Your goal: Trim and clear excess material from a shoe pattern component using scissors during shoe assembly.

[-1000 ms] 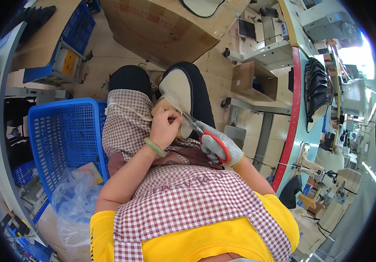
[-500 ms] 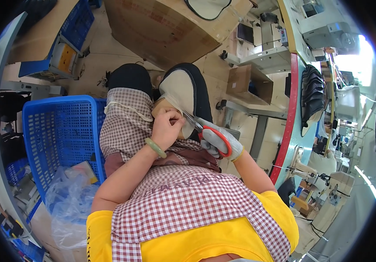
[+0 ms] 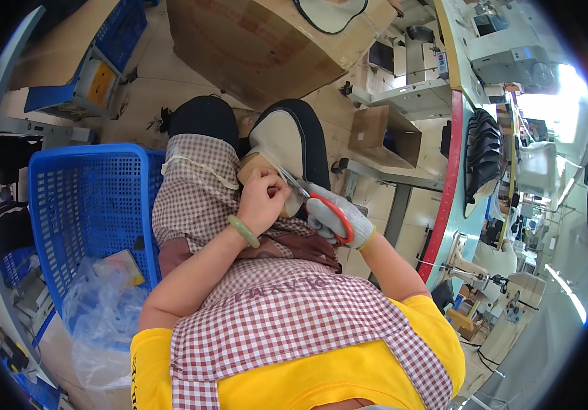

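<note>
A cream fabric piece with a black border (image 3: 282,140) and a tan section lies over my right knee. My left hand (image 3: 263,201), bare with a green bangle at the wrist, is closed with its fingertips pinched on the tan part of this piece. In my right hand (image 3: 352,222), which wears a grey glove, is a pair of scissors (image 3: 331,208) with red handles. Their blades point up and left, lying against the piece just right of my left fingertips. What the blades have between them is too small to tell.
A blue plastic basket (image 3: 89,154) with a clear plastic bag (image 3: 102,307) stands at my left. A large cardboard box (image 3: 239,48) lies ahead, with a similar cream piece (image 3: 331,12) on top. To the right are a red-edged table (image 3: 448,198), black stacked pieces (image 3: 482,154) and a smaller box (image 3: 376,133).
My right hand and the scissors have shifted slightly left, and the blades lie a little closer to my left fingers. My left hand keeps its pinch. The whole view has shifted slightly.
</note>
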A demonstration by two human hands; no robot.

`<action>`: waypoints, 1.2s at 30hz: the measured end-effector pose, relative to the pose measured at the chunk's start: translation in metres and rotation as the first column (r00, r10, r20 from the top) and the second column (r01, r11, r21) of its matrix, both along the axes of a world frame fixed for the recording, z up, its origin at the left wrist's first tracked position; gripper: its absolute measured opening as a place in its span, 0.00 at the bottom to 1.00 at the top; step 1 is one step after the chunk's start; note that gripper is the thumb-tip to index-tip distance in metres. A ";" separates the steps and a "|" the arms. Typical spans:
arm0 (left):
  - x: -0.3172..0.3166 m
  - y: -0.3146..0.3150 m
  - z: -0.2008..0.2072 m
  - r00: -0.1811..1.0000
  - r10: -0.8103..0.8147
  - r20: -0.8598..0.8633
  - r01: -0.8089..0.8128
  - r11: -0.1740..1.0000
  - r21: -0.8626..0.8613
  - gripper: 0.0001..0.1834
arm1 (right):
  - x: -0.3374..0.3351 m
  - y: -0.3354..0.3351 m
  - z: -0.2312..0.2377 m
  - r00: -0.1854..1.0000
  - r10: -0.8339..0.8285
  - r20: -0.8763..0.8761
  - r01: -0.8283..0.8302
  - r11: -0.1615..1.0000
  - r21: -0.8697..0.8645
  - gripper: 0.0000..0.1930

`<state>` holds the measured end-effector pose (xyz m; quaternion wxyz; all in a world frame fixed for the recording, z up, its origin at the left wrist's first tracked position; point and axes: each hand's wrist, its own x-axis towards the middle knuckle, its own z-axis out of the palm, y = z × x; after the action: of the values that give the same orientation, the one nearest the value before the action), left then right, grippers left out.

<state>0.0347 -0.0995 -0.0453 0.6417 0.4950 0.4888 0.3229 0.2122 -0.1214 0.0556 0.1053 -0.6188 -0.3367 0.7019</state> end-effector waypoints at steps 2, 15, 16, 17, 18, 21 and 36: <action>0.000 -0.001 0.002 0.999 -0.034 0.003 0.034 0.999 -0.015 0.05 | -0.003 0.004 0.003 1.000 0.000 -0.021 0.000 1.000 -0.003 0.27; -0.001 -0.008 0.006 0.996 -0.064 -0.055 0.078 0.943 0.324 0.03 | -0.008 0.035 0.000 0.986 -0.162 -0.033 0.157 0.981 -0.111 0.17; -0.002 -0.009 0.006 0.996 -0.076 -0.051 0.089 0.933 0.350 0.03 | -0.008 0.037 0.001 0.983 -0.183 -0.025 0.178 0.974 -0.142 0.17; -0.002 -0.009 0.006 0.996 -0.073 -0.049 0.085 0.934 0.348 0.03 | -0.008 0.039 0.001 0.979 -0.204 -0.016 0.198 0.965 -0.173 0.17; -0.001 -0.010 0.007 0.995 -0.078 -0.062 0.096 0.918 0.385 0.03 | -0.005 0.041 -0.002 0.979 -0.204 -0.012 0.199 0.965 -0.173 0.17; -0.001 -0.011 0.008 0.991 -0.113 -0.078 0.135 0.888 0.440 0.03 | 0.001 0.047 -0.011 0.988 -0.153 -0.035 0.143 0.969 -0.201 0.19; -0.021 -0.018 0.020 0.925 -0.236 -0.298 0.377 0.663 0.646 0.02 | 0.002 -0.026 -0.018 0.772 -0.566 -0.289 0.504 0.822 -0.264 0.30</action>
<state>0.0139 -0.1180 -0.0253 0.4054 0.8019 0.2997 0.3206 0.2144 -0.1472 0.0378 0.3063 -0.5586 -0.0598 0.7685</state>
